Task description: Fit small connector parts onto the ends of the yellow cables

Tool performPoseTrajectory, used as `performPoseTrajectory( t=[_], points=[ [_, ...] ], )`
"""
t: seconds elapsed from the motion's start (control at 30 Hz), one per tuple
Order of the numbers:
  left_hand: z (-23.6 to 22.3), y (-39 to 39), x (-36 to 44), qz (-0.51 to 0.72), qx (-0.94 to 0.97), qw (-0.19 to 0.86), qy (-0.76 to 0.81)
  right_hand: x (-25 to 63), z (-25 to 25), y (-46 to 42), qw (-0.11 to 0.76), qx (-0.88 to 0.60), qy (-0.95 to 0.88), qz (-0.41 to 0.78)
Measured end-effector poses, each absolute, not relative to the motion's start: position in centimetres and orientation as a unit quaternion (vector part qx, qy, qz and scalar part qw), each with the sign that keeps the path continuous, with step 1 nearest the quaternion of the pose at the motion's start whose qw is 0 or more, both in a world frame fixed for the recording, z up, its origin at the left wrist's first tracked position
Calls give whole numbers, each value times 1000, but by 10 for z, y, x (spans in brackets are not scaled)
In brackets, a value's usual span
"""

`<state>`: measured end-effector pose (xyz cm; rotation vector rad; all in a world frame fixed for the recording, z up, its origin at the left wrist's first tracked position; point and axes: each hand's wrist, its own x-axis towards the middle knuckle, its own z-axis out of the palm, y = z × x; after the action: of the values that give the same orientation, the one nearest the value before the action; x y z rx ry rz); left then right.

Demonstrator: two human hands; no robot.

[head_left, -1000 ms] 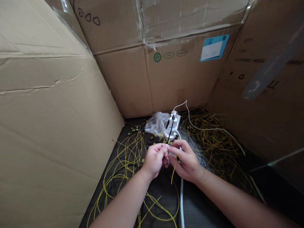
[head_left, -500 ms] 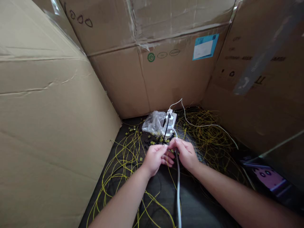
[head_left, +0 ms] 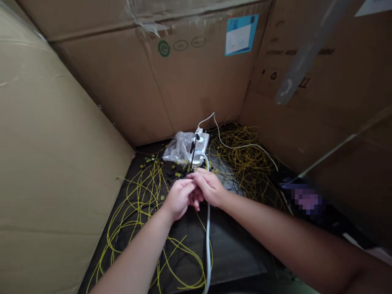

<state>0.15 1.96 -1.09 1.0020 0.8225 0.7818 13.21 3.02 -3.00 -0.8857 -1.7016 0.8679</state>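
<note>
My left hand (head_left: 180, 198) and my right hand (head_left: 211, 188) meet in front of the power strip, fingertips pinched together and touching. A thin yellow wire (head_left: 201, 221) hangs down from beneath my left fingers, whose thumb and forefinger are closed. Whatever sits between my right fingertips is hidden by the fingers. A thick white cable (head_left: 208, 241) runs from the white power strip (head_left: 199, 149) down past my right hand. Just beyond my hands lie small yellow-green pieces (head_left: 178, 174) and black bits on the dark table (head_left: 235, 257).
Loose yellow wires (head_left: 134, 212) spread at left, and a tangled yellow wire pile (head_left: 245, 157) lies at right. A clear plastic bag (head_left: 177, 148) touches the power strip. Cardboard boxes (head_left: 190, 85) wall in the back and sides. A lit screen (head_left: 306, 199) stands at right.
The view has shifted, so the scene sits further left and higher. My two hands have come closer, with the right fingers now overlapping the left fingertips.
</note>
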Motion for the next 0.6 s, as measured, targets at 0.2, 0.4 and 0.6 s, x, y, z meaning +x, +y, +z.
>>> performPoseTrajectory(
  t=[0.2, 0.4, 0.6],
  points=[
    [-10, 19, 2, 375, 453, 713, 382, 130, -31, 29, 488, -348, -733, 321],
    [-8, 16, 2, 356, 436, 731, 387, 129, -31, 30, 504, -349, -751, 244],
    [-7, 17, 3, 390, 416, 726, 384, 129, 0, 24, 538, -320, -733, 265]
  ],
)
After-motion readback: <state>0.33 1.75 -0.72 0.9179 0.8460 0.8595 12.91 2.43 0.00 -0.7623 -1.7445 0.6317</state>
